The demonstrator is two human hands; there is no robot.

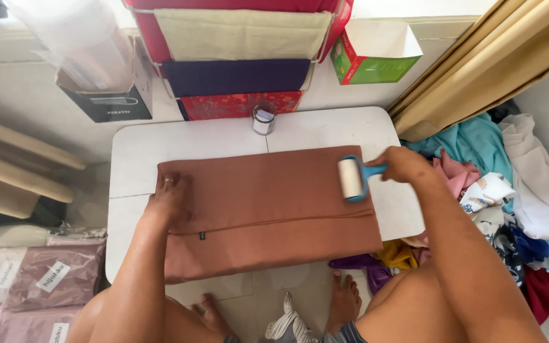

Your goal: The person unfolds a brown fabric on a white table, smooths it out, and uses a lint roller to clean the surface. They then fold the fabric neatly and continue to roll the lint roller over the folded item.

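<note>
Spread across the white bench (141, 143), from about 9 o'clock to 3 o'clock: a folded rust-brown cloth (268, 203), near edge hanging over the bench front. Looks soft, thin and light, likely to slide or bunch under a sideways push, so best pinned flat with a palm at one end, as here; best lifted by the folded edges or corners, not from the middle. Plain matte weave, one crease running left to right low across the top layer, a tiny dark tag near 7 o'clock on that crease. Heaped on the floor at 3 to 4 o'clock: loose clothes (516, 190) in teal, white, pink, navy and red. Stacked beyond the bench at 12 o'clock: folded fabrics (236, 76) in cream, purple and red. At 8 o'clock, on the floor, bagged mauve cloths (46, 279). At 1 o'clock, a green box (376, 54); at 11 o'clock, a dark box (106, 101). Left hand (171, 200) laid flat and spread on the cloth's left end, holding nothing, only pressing down. Right hand (405, 164) closed round the blue handle of a lint roller (352, 179), white drum resting on the cloth near its far right corner, about 2 o'clock. Roller light and rigid, easy by the handle; drum probably tacky, liable to drag the cloth. Small tin (263, 121) upright at the bench's far edge, just beyond the cloth.
</note>
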